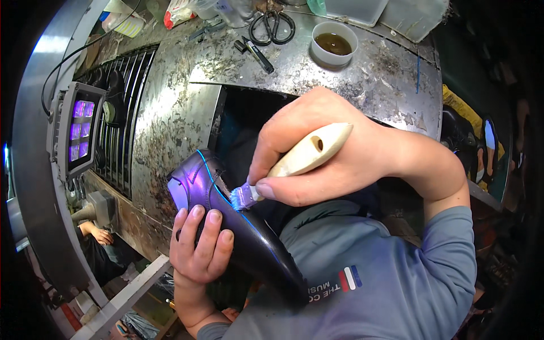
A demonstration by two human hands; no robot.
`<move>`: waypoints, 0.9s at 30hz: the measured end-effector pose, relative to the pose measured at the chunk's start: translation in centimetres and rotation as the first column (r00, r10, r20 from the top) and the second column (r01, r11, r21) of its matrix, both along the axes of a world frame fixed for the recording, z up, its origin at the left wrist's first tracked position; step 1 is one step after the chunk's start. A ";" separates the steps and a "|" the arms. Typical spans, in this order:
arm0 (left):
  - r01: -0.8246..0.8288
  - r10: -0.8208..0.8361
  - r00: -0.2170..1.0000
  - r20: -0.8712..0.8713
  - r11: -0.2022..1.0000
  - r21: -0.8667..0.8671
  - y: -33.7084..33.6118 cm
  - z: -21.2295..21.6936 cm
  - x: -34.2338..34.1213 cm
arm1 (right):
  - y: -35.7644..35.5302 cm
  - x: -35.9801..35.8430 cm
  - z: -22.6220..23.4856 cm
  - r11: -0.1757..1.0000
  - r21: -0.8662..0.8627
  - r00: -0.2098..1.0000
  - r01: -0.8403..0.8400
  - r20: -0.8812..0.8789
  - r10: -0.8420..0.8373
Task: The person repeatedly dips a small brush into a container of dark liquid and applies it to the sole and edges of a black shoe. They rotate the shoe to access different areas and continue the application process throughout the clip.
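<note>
The dark opening [249, 122] in the bench [175, 113] lies free behind the shoe [249, 238], though the right hand [323, 150] and brush [300, 158] fill its front. Left of the shoe, a grille [122, 119] and a lamp [76, 130] close that side. Scissors [272, 27], a marker [259, 55] and a cup [334, 42] crowd the bench's far edge; bare metal lies between them and the opening.

Dark glossy shoe [238, 226], upside down, tilted, thin blue line along sole edge, lit violet. Brush [294, 161]: pale wooden handle, bristles touching the shoe's sole edge, handle angled up and away from the shoe.
</note>
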State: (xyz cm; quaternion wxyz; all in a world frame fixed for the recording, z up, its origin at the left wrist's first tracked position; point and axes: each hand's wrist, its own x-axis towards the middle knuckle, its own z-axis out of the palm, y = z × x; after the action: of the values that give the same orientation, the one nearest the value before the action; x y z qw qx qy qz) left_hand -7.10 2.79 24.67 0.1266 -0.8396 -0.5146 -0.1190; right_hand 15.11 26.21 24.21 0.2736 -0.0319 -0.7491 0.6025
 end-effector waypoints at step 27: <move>-0.279 0.283 0.952 0.119 0.959 -0.047 1.4 -2.0 0.0 | -0.7 3.3 2.8 0.980 0.200 0.983 -0.015 -0.177 0.051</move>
State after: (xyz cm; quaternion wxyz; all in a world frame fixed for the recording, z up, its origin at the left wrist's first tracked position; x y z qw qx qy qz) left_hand -7.07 4.20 22.67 0.0974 -0.7506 -0.6374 -0.1444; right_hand 18.39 25.49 27.00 0.3323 0.0630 -0.7778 0.5298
